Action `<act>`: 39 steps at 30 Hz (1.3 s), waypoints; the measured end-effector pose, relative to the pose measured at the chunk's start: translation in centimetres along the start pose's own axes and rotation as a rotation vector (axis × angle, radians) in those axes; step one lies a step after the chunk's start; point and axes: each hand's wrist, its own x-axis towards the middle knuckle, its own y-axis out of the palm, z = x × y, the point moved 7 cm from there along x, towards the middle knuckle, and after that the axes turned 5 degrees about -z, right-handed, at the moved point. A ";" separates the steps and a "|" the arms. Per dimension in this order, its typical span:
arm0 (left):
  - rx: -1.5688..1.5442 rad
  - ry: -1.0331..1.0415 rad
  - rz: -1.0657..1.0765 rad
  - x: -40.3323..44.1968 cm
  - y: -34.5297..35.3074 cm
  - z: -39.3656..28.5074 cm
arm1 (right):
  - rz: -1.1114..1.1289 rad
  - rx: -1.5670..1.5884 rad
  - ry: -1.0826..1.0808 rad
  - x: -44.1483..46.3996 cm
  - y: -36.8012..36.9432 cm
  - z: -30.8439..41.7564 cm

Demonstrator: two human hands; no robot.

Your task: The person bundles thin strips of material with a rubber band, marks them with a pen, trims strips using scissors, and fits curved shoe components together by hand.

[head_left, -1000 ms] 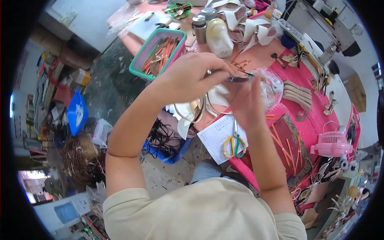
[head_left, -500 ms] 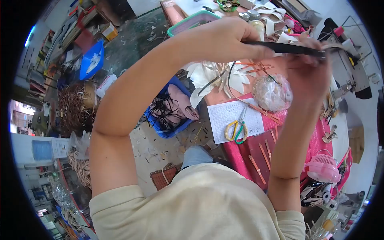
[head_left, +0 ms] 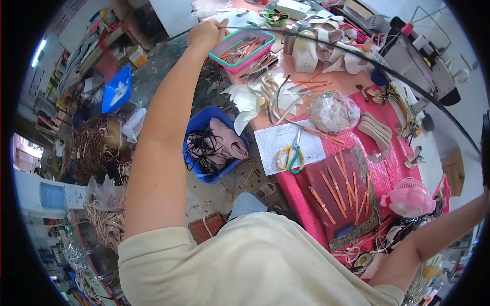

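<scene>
My left hand (head_left: 205,35) reaches far out at the upper left, its fingers pinched on one end of a long thin black strip (head_left: 375,64). That strip runs in a curve across the whole table to the right edge of the view. There a dark bundle of it (head_left: 485,148) shows beside my right hand (head_left: 485,196), which the frame edge mostly cuts off, hiding its fingers. Below the strip lie white petal-shaped pieces (head_left: 245,99) and a clear plastic bag (head_left: 332,112). Scissors (head_left: 291,155) with yellow and green handles rest on a printed sheet (head_left: 263,145).
A green-rimmed pink basket (head_left: 242,64) of strips stands near my left hand. Copper-coloured strips (head_left: 332,188) lie on a dark red board. A pink fan (head_left: 408,196) is at the right. A blue bin (head_left: 204,176) with black cords stands on the floor.
My hands have moved apart, the left one outward to the left and the right one to the right edge. The black strip, earlier a folded bundle between them, now spans the gap.
</scene>
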 end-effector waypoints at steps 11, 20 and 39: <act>-0.058 0.135 0.289 -1.4 -5.9 9.0 | 0.478 0.193 0.896 -7.8 -2.1 -3.8; -1.053 -0.006 1.039 -23.2 -10.4 2.0 | 0.496 -0.084 1.760 -56.0 12.3 -19.0; -1.534 -0.740 0.179 -31.0 0.3 -2.4 | 0.876 -0.308 1.644 -67.3 10.9 -20.5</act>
